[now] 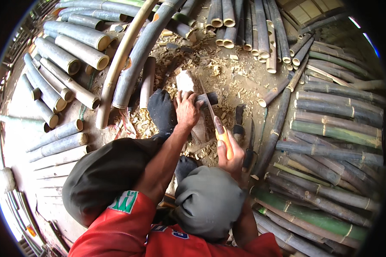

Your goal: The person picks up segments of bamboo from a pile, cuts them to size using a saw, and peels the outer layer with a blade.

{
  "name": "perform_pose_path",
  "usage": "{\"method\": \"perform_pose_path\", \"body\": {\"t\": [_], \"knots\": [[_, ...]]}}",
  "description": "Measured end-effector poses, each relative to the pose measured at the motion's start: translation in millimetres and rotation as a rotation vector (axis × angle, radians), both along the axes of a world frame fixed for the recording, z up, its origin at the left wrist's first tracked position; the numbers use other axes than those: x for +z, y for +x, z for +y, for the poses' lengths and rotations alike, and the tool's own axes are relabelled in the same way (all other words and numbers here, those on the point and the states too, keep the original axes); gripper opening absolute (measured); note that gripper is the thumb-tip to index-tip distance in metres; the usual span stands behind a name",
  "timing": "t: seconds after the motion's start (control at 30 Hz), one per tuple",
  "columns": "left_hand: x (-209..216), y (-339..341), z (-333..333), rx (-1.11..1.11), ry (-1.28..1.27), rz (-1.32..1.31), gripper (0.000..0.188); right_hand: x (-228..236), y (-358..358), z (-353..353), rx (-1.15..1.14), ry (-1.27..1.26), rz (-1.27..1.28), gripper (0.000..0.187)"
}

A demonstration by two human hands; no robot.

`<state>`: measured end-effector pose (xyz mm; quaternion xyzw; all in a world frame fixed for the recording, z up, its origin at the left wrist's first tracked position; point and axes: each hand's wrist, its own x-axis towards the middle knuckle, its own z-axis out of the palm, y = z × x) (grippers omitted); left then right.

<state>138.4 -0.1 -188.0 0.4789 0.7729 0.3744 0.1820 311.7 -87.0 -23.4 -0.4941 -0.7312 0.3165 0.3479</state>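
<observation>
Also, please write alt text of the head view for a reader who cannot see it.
A person's right hand holds an orange-handled saw across a short bamboo piece, which the left hand steadies on a pale block. Chips lie around, with bamboo poles on both sides.

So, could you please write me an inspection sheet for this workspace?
Surface: brown ground, strewn with pale shavings.
Job's things: orange-handled saw, its blade across a short dark bamboo piece, over a pale wooden block.
Clutter: dark-handled knife lying to the right of the right hand.
Hands: right holds the saw's handle; left hand is at the bamboo piece's left end, grip partly hidden.
Cables: nothing seen that is clearly a cable.
Surroundings: cut bamboo tubes to the left, stacked bamboo to the right.
</observation>
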Motion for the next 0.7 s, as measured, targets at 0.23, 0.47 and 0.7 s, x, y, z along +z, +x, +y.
{"method": "perform_pose_path", "body": {"t": [0.23, 0.47, 0.7], "knots": [[2, -5, -4, -0.016, 0.010, 0.029, 0.040, 48, 78, -93, -0.025, -0.089, -0.277, 0.047], [-2, -5, 0, -0.061, -0.004, 0.026, 0.039, -8, 6, 3, -0.005, -0.041, -0.026, 0.040], [100, -28, 64, -0.392, 0.063, 0.043, 0.046, -27, 12, -3, -0.113, 0.004, -0.099, 0.054]]}}
